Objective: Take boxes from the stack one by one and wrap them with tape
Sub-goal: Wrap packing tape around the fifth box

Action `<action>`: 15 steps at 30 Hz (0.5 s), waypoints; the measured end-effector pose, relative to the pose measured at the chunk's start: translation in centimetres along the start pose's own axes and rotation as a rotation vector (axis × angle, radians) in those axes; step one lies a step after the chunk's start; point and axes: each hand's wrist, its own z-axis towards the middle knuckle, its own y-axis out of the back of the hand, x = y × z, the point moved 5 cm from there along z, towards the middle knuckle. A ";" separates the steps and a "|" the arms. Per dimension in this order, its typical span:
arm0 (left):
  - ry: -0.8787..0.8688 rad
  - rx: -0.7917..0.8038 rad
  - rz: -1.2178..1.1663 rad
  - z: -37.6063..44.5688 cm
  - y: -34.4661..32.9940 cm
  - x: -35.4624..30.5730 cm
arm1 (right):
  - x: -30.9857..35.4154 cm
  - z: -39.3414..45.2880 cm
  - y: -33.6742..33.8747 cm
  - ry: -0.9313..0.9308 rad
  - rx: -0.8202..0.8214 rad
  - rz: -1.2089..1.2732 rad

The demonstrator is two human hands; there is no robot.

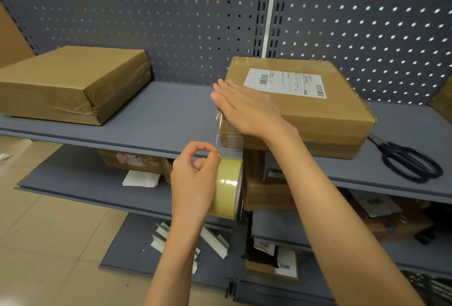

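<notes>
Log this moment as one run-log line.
step: taping labelled box | left hand: holds tape roll | right hand: flat on box | scissors: idle on shelf

The boxes (305, 110) are brown, and one has a white label (285, 83) with black stripes. The tape roll (227, 187) is pale yellow. The shelf (156, 114) is grey-blue, its back wall (146, 12) dotted with holes. The scissors (411, 161) are dark blue

Labelled box (318, 110) flat, tape roll (226, 187) below

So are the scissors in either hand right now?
No, the scissors lie on the shelf; the left hand grips the tape roll.
</notes>
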 end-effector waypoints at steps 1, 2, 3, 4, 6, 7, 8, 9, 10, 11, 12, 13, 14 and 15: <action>0.000 0.001 0.002 0.0 0.0 0.0 | -0.1 -0.2 0.2 -0.019 -0.043 0.049; -0.001 0.001 0.003 -0.1 0.0 0.0 | -0.2 -0.3 0.4 -0.030 -0.093 0.116; -0.001 0.003 0.002 0.0 0.0 0.0 | -0.4 -0.3 0.5 -0.026 -0.144 0.186; 0.002 0.007 0.001 0.0 0.0 0.0 | -0.4 -0.4 0.7 -0.012 -0.198 0.244; 0.010 0.011 -0.001 0.0 0.0 0.0 | -0.7 -0.7 1.0 0.010 -0.288 0.314; 0.012 0.010 0.001 0.0 0.0 0.0 | -0.8 -1.0 1.2 0.018 -0.315 0.323; 0.015 0.007 0.006 0.0 0.0 0.0 | -1.0 -1.3 1.5 0.023 -0.335 0.326; 0.017 0.002 0.010 0.0 0.1 0.0 | -1.3 -1.7 1.8 0.025 -0.353 0.327; 0.019 -0.001 0.014 0.0 0.1 0.0 | -1.7 -2.1 2.1 0.019 -0.372 0.322; 0.023 -0.004 0.018 0.0 0.1 0.0 | -2.1 -2.5 2.4 0.007 -0.395 0.307; 0.028 -0.004 0.020 -0.1 0.1 0.0 | -2.6 -2.9 2.8 -0.006 -0.419 0.285; 0.034 -0.003 0.020 -0.1 0.1 -0.1 | -3.2 -3.4 3.1 -0.020 -0.441 0.260; 0.040 0.001 0.015 -0.2 0.0 -0.2 | -3.8 -3.9 3.4 -0.033 -0.460 0.237; 0.041 0.004 0.010 -0.4 0.0 -0.3 | -4.4 -4.3 3.7 -0.047 -0.481 0.210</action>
